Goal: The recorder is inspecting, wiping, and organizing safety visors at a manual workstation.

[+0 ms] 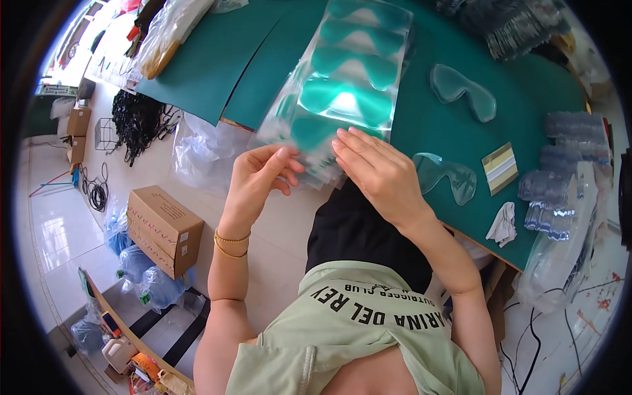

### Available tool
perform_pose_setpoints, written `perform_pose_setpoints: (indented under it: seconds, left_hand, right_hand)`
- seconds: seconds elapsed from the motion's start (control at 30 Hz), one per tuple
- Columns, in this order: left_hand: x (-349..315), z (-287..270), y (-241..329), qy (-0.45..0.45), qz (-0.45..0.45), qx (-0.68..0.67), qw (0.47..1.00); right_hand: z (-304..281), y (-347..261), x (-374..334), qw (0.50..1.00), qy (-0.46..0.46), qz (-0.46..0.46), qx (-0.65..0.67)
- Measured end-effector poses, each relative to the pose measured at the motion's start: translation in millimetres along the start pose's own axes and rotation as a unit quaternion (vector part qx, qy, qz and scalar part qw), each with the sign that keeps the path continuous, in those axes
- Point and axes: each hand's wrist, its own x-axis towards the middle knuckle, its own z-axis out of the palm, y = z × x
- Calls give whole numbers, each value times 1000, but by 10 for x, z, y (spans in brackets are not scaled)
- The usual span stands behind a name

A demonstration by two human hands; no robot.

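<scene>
A fanned stack of clear plastic sheets [355,68] with rows of goggle-lens shapes, green showing through them, lies on the green table and reaches its near edge. At the stack's near left corner, my left hand [263,168] is closed, thumb and forefinger together at a sheet's edge, the other fingers curled below. My right hand [378,174] rests flat over the near right end of the stack, fingers stretched out side by side. Right of it lies a clear goggle lens [463,182], and farther back another clear lens [464,92].
The green table [421,20] also bears a small flat packet [500,168], a crumpled white cloth [503,224] and stacked clear lenses [546,184] on the right. A cardboard box [164,227] and black straps [137,122] lie on the floor to the left.
</scene>
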Motion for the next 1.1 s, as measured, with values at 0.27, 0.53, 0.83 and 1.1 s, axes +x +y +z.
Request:
perform_pose_setpoints:
  seconds: [0.27,0.53,0.83,1.1]
  left_hand:
    - [128,93,-97,-77,131,-50,987]
    - [159,68,-54,-107,163,17,981]
    - [81,-114,-228,62,92,123,986]
    - [-368,592,-116,-146,116,-256,948]
  right_hand:
    - [-134,-139,273,968,3,129,216]
    - [-221,-16,499,904,-137,201,352]
    - [-879,631,448,841,261,325,344]
    - [-661,-102,-88,981,154,-66,103]
